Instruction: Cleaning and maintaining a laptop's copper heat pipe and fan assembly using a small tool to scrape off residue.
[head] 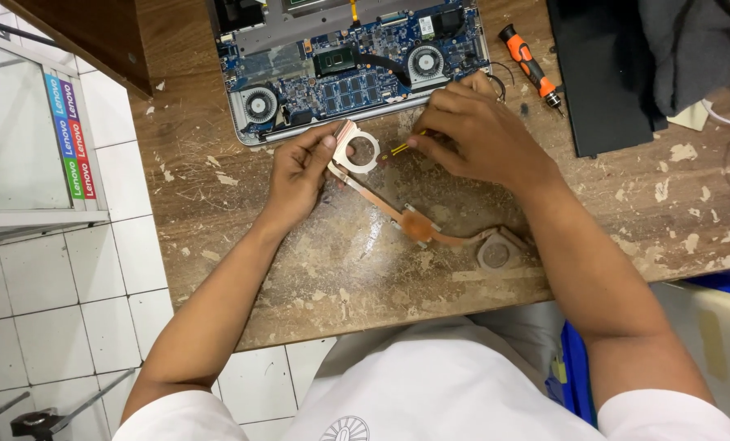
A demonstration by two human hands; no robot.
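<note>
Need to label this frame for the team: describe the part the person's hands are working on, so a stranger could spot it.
On the worn wooden table, just below the opened laptop, lies a copper heat-pipe assembly. The left hand pinches its ring-shaped end; the right hand holds a thin yellow tool beside it. Unlike the blue board above, it is a loose, bent copper strip with round ends.

head view, looking down, close workbench [365, 269]

Both bare forearms reached fwd from the body, elbows out, converging at centre. Left hand [300, 167] lay palm-down, thumb and fingers pinched shut at the tips. Right hand [479, 135] curled knuckles-up, wrist bent inward, thumb and forefinger closed in a fine pinch.
</note>
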